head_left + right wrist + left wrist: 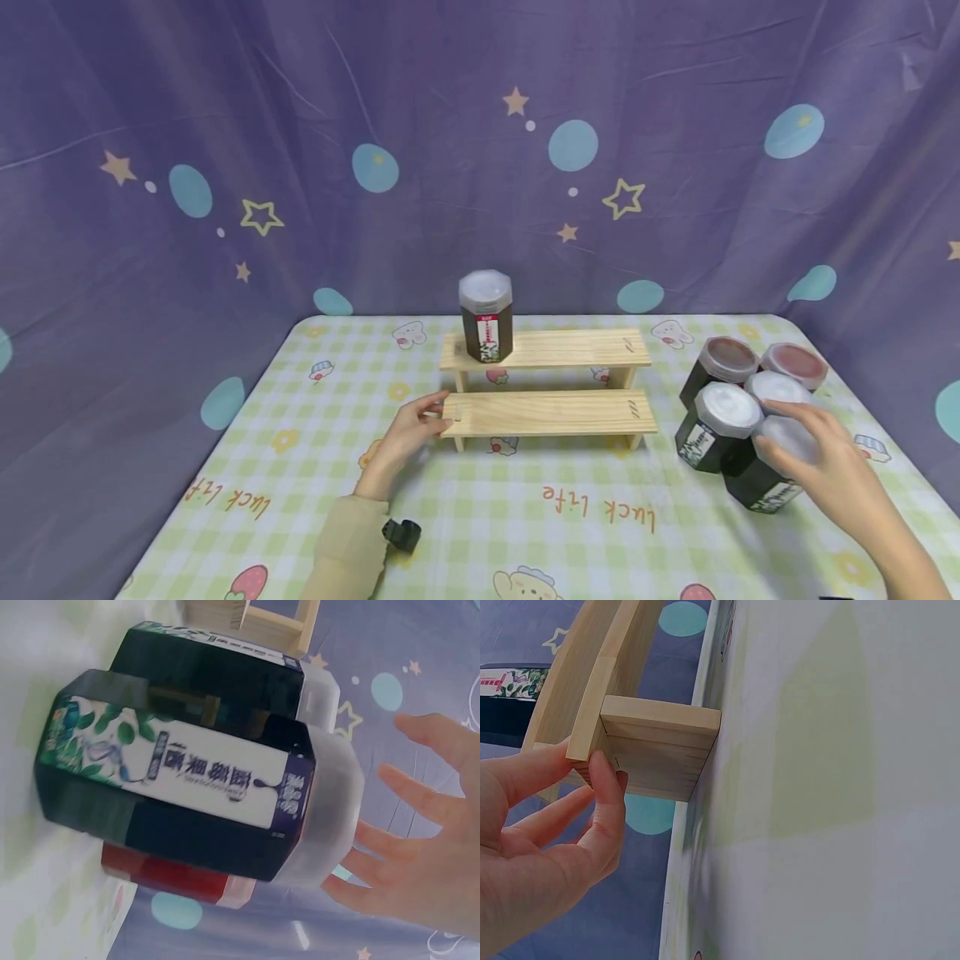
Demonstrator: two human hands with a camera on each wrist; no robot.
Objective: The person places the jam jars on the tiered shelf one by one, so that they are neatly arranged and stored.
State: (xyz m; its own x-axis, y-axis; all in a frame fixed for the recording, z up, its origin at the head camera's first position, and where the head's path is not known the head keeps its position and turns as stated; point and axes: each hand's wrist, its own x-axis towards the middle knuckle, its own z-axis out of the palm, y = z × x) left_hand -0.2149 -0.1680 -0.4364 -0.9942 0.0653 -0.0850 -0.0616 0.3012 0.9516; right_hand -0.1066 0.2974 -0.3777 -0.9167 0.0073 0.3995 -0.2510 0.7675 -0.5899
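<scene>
Head view: looking fwd & down at a checked tablecloth [480,508]. Pinching the L end of a two-tier wooden stand [555,412], at its near, lower tier, w/ L hand [405,437]. Running long L-to-R approx. mid-table, and bearing one dark jar [476,333] on the far, upper tier, toward its L end. Spreading R hand [832,467] wide over the lid of the nearest jar [753,482], in a group at R incl. four other jars [729,407]. Re nearest jar: standing on the cloth, prob. upright, long axis vertical; lying R and slightly near of the stand, just beneath R fingers, well apart from L hand, so being much closer to R hand.

L wrist view: holding the stand's board end narrowly betw. thumb & fingers. Also showing part of the upper-tier jar beyond.

R wrist view (turned sideways): showing the label [195,761] of the nearest jar, w/ lid toward R hand. Holding fingers apart, not curling round it; not being able to tell re fingertip contact. Also showing a red jar [165,874] just beyond.
</scene>
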